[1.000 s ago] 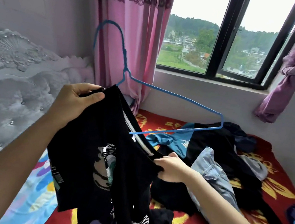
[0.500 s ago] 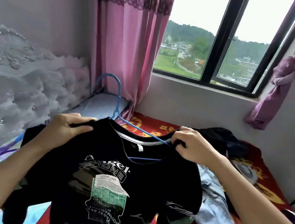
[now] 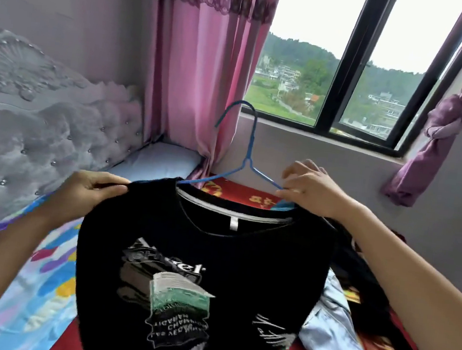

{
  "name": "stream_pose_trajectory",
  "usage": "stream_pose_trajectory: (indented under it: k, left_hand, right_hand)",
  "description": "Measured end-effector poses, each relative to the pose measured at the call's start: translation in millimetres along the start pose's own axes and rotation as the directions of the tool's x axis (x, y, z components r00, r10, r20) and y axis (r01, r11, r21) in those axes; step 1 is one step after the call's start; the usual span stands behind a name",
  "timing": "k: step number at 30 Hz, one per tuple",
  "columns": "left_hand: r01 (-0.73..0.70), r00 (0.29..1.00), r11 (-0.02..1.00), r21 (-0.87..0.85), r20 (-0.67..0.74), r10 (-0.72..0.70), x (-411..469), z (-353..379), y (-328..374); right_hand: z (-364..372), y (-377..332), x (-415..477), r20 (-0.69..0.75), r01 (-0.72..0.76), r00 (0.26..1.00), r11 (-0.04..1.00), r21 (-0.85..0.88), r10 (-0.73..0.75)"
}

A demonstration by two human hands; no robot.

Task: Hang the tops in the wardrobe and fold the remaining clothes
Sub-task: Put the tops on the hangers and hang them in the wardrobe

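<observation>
Left hand (image 3: 89, 192) pinches black T-shirt (image 3: 198, 272) shoulder; right hand (image 3: 313, 190) grips blue hanger (image 3: 247, 159) arm.

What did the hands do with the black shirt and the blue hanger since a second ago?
The black T-shirt was turned to face front and spread over the blue hanger, whose hook now stands upright. The right hand moved from the shirt's lower edge up to its shoulder. The left hand kept its grip.

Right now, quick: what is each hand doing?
Left hand: closed, pinching the black T-shirt at its shoulder.
Right hand: fingers pinched on the blue hanger arm at the shirt's other shoulder.
</observation>
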State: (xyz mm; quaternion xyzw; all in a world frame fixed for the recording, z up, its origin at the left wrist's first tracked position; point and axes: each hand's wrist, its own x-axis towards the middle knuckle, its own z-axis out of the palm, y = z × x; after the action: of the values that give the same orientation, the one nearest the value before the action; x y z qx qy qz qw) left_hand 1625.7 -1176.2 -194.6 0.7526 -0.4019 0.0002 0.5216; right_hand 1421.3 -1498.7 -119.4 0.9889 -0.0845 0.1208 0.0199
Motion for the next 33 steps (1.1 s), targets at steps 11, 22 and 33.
stream_pose_trajectory:
  k: [11, 22, 33]
  left_hand:
    - [0.104, 0.994, 0.994, 0.018, 0.019, -0.104, 2.4, -47.1, 3.7]
    - [-0.105, 0.973, 0.976, 0.189, -0.184, 0.14, 5.1, -11.1, 42.1]
    - [-0.125, 0.984, 0.945, 0.301, -0.082, 0.156, 15.5, -34.7, 61.6]
  right_hand:
    - [9.0, -14.1, -1.4, -0.129, -0.078, 0.969, 0.76, 0.645, 0.209]
    - [-6.5, -33.2, -1.4, -0.156, -0.025, 0.977, 0.803, 0.596, 0.146]
    - [-4.1, 0.0, -35.5, 0.074, -0.267, 0.931, 0.526, 0.807, 0.359]
